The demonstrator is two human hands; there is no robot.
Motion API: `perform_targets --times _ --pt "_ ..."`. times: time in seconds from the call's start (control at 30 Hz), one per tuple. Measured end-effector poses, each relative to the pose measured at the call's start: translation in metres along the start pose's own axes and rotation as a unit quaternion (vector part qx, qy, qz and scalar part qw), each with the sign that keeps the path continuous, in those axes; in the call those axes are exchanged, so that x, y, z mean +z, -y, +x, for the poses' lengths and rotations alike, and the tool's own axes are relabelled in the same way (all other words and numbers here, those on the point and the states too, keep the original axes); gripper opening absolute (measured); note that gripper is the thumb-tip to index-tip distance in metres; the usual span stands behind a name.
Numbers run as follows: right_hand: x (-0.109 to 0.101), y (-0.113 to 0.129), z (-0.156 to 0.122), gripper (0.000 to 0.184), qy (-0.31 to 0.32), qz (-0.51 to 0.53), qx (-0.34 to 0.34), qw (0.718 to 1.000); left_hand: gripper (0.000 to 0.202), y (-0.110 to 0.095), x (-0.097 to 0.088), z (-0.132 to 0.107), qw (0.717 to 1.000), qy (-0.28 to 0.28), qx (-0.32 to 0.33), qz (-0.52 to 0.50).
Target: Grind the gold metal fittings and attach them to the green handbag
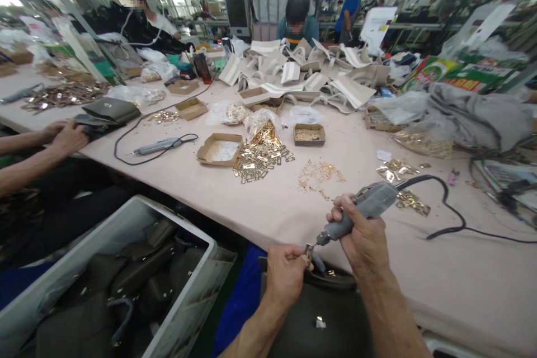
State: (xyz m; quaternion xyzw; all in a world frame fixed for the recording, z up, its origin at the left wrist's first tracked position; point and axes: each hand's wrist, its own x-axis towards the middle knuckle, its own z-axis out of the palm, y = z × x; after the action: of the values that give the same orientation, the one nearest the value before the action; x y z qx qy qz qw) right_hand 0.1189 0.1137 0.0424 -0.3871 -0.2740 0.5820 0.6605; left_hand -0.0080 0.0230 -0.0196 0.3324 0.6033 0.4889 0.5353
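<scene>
My right hand [364,234] is wrapped round a grey electric screwdriver [371,201], its tip pointing down and left. The tip meets a small metal plate [309,253] that the fingers of my left hand [287,273] pinch at the table edge. Whether a screw sits at the tip is too small to tell. Below the hands lies a dark olive bag [323,305] with a shiny clasp piece [320,322] on its front. Past the screwdriver, small gold screws [321,176] lie scattered on the pale table [251,212].
A grey crate [197,238] of dark bags stands at my left. Metal plates [260,156], cardboard trays [220,149] and another screwdriver [159,146] lie across the table. Grey-white bag panels [302,72] are piled behind. A co-worker's hands [69,135] are at far left. A cord [455,207] trails right.
</scene>
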Motion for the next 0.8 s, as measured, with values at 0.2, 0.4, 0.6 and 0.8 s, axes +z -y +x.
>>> perform_targets --times 0.2,0.4,0.6,0.8 --pt "0.001 -0.001 0.001 0.035 -0.004 -0.005 -0.008 1.0 0.019 -0.001 0.001 0.0 1.0 -0.002 -0.002 0.006" --pt "0.003 -0.003 -0.001 0.037 -0.017 -0.014 -0.016 1.0 0.018 -0.001 0.001 0.0 1.0 0.002 0.0 0.005" --pt "0.008 -0.002 -0.009 0.035 -0.012 -0.04 -0.049 0.998 0.019 0.005 0.001 0.0 1.0 -0.002 0.014 0.021" --pt "0.017 -0.001 -0.022 0.028 -0.001 -0.12 -0.11 0.987 0.02 0.006 0.003 -0.001 0.999 -0.006 0.005 0.049"
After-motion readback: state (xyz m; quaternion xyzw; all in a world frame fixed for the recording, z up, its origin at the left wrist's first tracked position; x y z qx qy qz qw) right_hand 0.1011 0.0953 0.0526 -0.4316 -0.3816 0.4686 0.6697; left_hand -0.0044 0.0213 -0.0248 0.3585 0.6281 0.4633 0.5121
